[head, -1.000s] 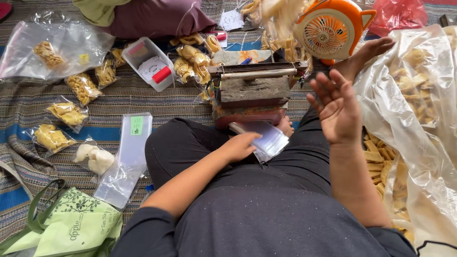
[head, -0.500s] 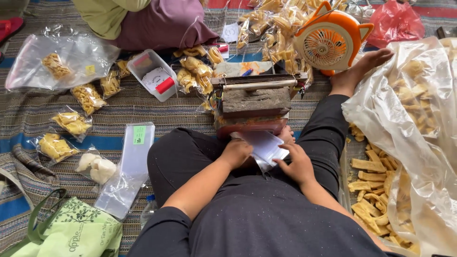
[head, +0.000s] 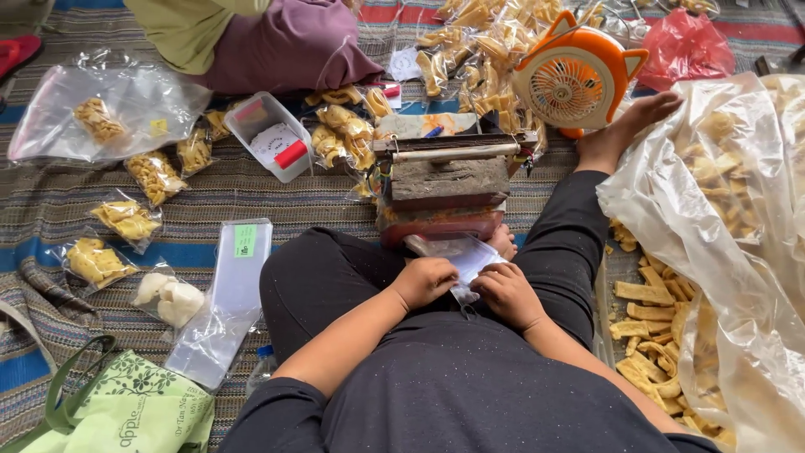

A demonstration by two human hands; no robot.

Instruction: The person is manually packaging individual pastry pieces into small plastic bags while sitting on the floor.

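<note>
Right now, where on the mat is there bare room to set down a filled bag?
Bare mat lies left of the small snack packets, and between the white tub and the knee. Around the sealer and orange fan it's crowded.

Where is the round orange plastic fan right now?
In the head view, the round orange plastic fan stands at upper right on the striped woven mat, just beyond the person's bare foot and right of the wooden sealing device.

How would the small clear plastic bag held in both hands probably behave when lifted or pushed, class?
The clear plastic bag looks thin and creased between the left hand and right hand, so it is probably floppy and very light. Its glossy film suggests it may slip. Lying flat, it seems unlikely to roll.
</note>
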